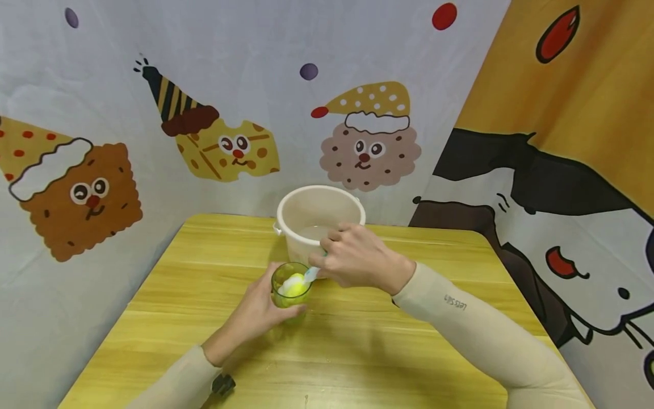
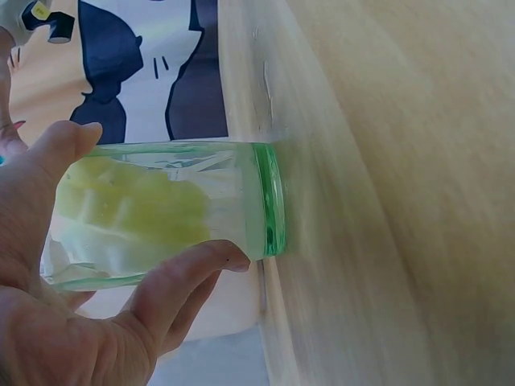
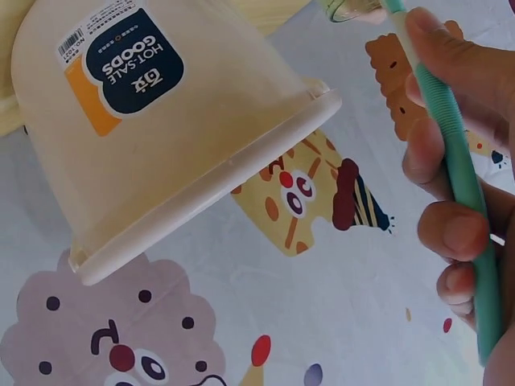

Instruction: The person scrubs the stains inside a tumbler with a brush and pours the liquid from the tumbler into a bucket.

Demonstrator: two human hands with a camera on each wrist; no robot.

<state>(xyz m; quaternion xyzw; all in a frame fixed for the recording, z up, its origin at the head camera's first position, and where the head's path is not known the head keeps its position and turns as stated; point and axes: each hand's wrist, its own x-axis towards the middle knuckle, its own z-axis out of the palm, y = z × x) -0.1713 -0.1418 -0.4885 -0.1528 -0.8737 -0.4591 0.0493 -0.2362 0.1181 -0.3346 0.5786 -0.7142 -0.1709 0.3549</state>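
My left hand [image 1: 255,311] grips a clear green-tinted glass [image 2: 269,201] around its side, thumb and fingers on opposite sides. Inside the glass sits the yellow and white sponge head [image 1: 295,286] of a cup brush; in the left wrist view it fills much of the glass. My right hand [image 1: 360,258] holds the brush by its turquoise handle [image 3: 463,157], fingers curled around it, with the handle slanting down into the mouth of the glass. The base of the glass is close to the tabletop in the left wrist view.
A cream bucket [image 1: 301,247] with a label [image 3: 129,68] stands just behind the glass, some liquid at its bottom. The wood-grain table [image 1: 357,352] lies beneath. Behind it hangs a cartoon-printed cloth [image 1: 286,34].
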